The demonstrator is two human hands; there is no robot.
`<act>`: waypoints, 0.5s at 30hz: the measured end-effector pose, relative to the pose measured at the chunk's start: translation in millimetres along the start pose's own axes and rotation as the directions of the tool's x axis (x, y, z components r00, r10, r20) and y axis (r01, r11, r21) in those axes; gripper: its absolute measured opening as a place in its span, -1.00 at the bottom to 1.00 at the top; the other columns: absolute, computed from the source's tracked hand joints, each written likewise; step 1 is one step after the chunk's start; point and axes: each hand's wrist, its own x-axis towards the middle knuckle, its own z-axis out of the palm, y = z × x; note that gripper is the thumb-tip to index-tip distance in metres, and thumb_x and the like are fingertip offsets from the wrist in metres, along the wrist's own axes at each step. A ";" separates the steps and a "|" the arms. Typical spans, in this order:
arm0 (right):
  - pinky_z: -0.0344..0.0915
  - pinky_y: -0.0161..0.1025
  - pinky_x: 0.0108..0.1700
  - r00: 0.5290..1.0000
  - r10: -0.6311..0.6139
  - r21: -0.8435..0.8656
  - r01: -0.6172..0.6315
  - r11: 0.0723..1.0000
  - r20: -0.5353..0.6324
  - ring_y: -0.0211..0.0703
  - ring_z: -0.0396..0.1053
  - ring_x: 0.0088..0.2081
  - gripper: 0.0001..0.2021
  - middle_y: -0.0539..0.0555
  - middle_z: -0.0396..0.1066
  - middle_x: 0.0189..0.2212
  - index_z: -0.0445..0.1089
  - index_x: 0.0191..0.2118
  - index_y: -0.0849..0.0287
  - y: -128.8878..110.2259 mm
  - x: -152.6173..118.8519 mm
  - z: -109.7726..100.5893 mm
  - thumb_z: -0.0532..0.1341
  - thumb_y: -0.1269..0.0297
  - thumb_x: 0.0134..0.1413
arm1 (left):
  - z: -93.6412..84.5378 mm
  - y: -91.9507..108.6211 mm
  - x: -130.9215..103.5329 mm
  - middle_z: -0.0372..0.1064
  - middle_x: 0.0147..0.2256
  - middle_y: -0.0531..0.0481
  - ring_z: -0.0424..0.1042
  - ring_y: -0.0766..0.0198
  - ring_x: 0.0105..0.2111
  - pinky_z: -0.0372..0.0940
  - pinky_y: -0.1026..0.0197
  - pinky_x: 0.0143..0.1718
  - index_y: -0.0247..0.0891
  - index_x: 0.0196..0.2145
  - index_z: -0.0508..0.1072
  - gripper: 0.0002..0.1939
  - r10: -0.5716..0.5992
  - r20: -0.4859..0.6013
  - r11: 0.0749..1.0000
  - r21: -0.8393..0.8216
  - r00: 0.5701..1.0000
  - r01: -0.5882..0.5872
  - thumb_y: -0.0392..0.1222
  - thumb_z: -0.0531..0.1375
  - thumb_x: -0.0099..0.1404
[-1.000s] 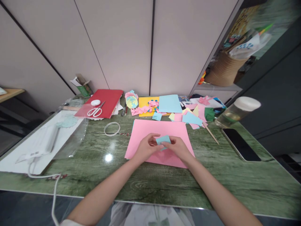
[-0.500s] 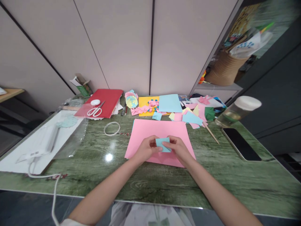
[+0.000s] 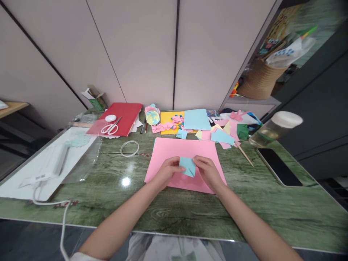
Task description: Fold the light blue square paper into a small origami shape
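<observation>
A small light-blue piece of folded paper (image 3: 187, 166) is held up between my two hands, with crease lines showing near its lower edge. My left hand (image 3: 169, 172) pinches its left side, the thumb lying across the front. At the upper right corner my right hand (image 3: 207, 169) grips it between thumb and fingers. Beneath both hands a stack of pink paper (image 3: 187, 145) lies on the green table (image 3: 136, 214). Behind the stack sits another small blue folded paper (image 3: 181, 134).
White scissors (image 3: 110, 127) rest on a red folder (image 3: 127, 115). Paper scraps (image 3: 222, 137), a blue sheet (image 3: 197, 119) and a wooden stick (image 3: 244, 154) lie behind. A phone (image 3: 278, 166) and bottle (image 3: 274, 127) stand right; a white cable (image 3: 64, 217) and power strip (image 3: 53, 166) lie left.
The blue paper has turned slightly in my hands, and creases now show on its front. My right thumb has moved from across the paper to its upper right corner.
</observation>
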 end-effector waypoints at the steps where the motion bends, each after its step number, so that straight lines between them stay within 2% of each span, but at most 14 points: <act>1: 0.03 -0.30 -0.40 1.000 -0.008 0.000 0.008 1.000 -0.006 -0.28 0.03 -0.49 -0.74 -0.04 0.07 -0.61 0.20 -0.63 0.19 0.6 0.1 -0.4 0.17 0.18 -0.07 | 0.6 0.7 -0.2 0.36 -0.45 0.00 0.31 0.29 -0.39 0.16 0.25 -0.30 -0.37 -0.42 0.43 -0.78 0.002 -0.008 1.000 -0.007 1.000 -0.002 -0.35 0.27 -0.12; 7: 0.04 -0.30 -0.38 0.997 -0.058 -0.011 0.058 0.998 -0.046 -0.28 0.04 -0.46 -0.77 -0.03 0.10 -0.58 0.24 -0.59 0.19 3.7 1.6 -2.2 0.14 0.19 -0.04 | 0.2 0.1 0.4 0.37 -0.50 0.02 0.32 0.36 -0.47 0.18 0.27 -0.34 -0.35 -0.42 0.44 -0.72 0.031 -0.094 0.998 -0.054 0.995 -0.036 -0.27 0.34 -0.17; 11: 0.03 -0.31 -0.40 0.997 -0.038 0.028 0.040 0.999 -0.073 -0.28 0.02 -0.49 -0.76 -0.05 0.06 -0.60 0.22 -0.61 0.18 2.4 0.4 1.9 0.16 0.18 -0.06 | -1.1 -1.8 1.0 0.38 -0.51 0.02 0.33 0.38 -0.50 0.20 0.29 -0.38 -0.36 -0.45 0.44 -0.71 0.002 -0.061 0.995 -0.100 0.998 -0.008 -0.27 0.36 -0.21; 15: 0.02 -0.31 -0.42 0.998 -0.005 0.156 0.015 0.988 -0.068 -0.29 0.00 -0.51 -0.75 -0.07 0.02 -0.62 0.21 -0.61 0.17 0.6 -1.3 7.4 0.18 0.17 -0.08 | -2.3 -2.0 1.1 0.38 -0.57 0.04 0.33 0.41 -0.56 0.20 0.32 -0.43 -0.36 -0.47 0.44 -0.73 0.005 -0.043 0.995 -0.098 0.999 -0.009 -0.29 0.36 -0.21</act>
